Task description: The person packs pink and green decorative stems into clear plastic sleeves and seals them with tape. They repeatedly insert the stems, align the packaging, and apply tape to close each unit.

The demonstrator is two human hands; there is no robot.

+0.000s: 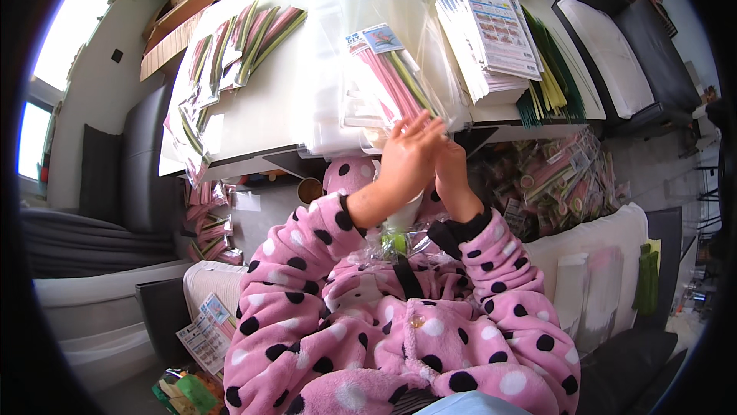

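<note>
A clear plastic packet (406, 84) holds pink and green fuzzy stems, probably chenille stems, under a printed picture card (383, 39). It lies slanted over a stack of clear plastic bags (331, 104) on the table. My left hand (410, 156) is at the packet's near end, its fingers stretched across the stems and its thumb hidden. Close against it, my right hand (455, 170) has curled fingers, partly covered by the left hand. Whether the right hand grips the packet's end is hidden.
Filled packets (230, 58) lie at the table's left. Printed cards (495, 29) are stacked at the right, beside dark green and yellow stems (547, 92). More packets heap on the floor, right (567, 179) and left (210, 222). The white table's front edge (253, 156) runs before me.
</note>
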